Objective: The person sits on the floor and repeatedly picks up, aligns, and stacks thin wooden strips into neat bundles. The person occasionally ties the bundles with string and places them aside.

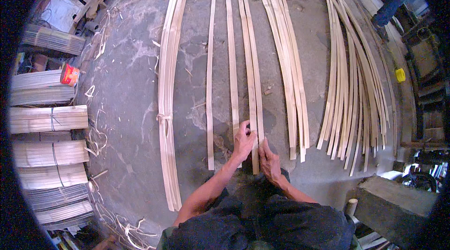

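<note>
Long, pale bamboo strips lie lengthwise in front of me on the floor. My left hand (243, 143) is closed, its thumb and fingers pinching a bamboo strip (252, 104) near its near end. Just right of it, my right hand (270, 160) has its fingers bent against the edge of the adjoining bamboo strip (257, 95); the contact is partly hidden by the fingers. Two single strips lie to the left, one bamboo strip (210, 90) apart and another bamboo strip (233, 81) passing beside my left hand.
A tied bundle of strips (169, 71) lies left, a loose group (286, 57) right, and a fanned pile (349, 86) farther right. Stacked bundles (49, 118) and a red tin (70, 75) line the left side. A concrete block (393, 203) stands lower right; a person's legs (386, 6) show upper right.
</note>
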### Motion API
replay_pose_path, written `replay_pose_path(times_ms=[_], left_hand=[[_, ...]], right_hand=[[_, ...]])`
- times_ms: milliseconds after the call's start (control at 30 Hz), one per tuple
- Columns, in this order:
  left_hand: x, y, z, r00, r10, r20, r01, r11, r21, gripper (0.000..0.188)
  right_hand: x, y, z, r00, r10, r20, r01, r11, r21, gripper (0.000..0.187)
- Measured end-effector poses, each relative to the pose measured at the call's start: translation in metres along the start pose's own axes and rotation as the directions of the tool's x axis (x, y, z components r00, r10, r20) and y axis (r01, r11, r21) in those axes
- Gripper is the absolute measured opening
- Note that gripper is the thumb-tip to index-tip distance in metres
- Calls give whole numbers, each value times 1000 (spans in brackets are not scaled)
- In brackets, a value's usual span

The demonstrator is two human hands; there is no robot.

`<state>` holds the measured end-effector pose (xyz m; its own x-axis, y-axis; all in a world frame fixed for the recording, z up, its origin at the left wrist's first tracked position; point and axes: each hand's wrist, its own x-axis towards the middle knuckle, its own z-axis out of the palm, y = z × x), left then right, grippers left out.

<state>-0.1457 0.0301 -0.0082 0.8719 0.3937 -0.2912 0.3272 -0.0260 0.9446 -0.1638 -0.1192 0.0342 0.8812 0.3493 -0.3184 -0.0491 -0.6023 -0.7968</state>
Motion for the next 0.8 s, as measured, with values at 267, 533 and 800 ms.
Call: replay_pose_path(times_ms=[267, 533, 800], left_hand=[[-12, 33, -6, 986, 165, -37, -152, 961, 232, 58], [-12, 36, -13, 951, 279, 134, -309, 869, 385, 67], [-19, 47, -5, 975, 140, 174, -219, 740, 636, 68]], right_hand=[[1, -16, -13, 988, 117, 103, -122, 991, 46, 47], [-1, -2, -10, 997, -66, 28, 66, 998, 5, 49], [4, -4, -28, 996, -35, 79, 55, 962, -266, 47]])
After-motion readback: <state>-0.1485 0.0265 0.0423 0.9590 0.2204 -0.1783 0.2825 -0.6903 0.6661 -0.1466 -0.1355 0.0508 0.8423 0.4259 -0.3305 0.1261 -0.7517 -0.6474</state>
